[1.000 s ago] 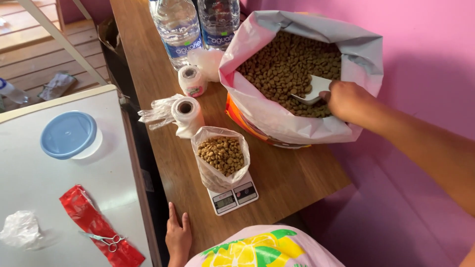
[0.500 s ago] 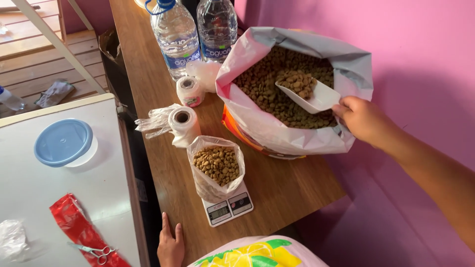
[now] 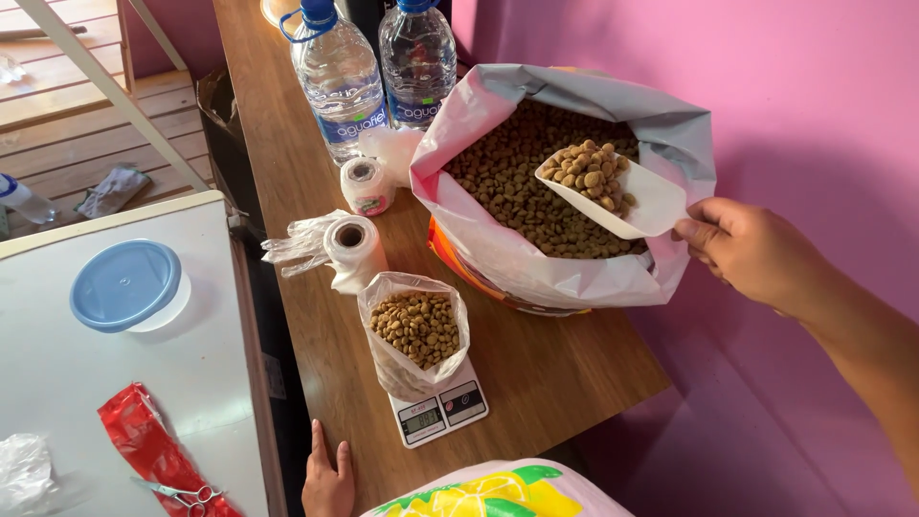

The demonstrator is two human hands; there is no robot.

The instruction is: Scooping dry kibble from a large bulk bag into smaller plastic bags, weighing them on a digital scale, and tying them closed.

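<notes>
My right hand (image 3: 751, 251) grips the handle of a white scoop (image 3: 613, 196) heaped with brown kibble, held over the open mouth of a large sack of kibble (image 3: 517, 258). A small clear plastic bag (image 3: 414, 330), partly filled with the same kibble, stands on a small digital scale (image 3: 442, 413) near the front of the wooden table (image 3: 536, 373). My left hand (image 3: 327, 477) rests flat on the table's front edge, left of the scale, holding nothing.
Two rolls of thin plastic bags (image 3: 351, 246) lie left of the sack, and two water bottles (image 3: 337, 77) stand behind them. A white table (image 3: 67, 383) on the left carries a blue-lidded tub (image 3: 126, 284), a red wrapper (image 3: 144, 447) and scissors (image 3: 187, 495). A pink wall (image 3: 814, 96) is at right.
My right hand has lifted the scoop out of the sack's kibble, now loaded, and drawn it back towards the sack's right rim. The left hand has stayed on the table edge.
</notes>
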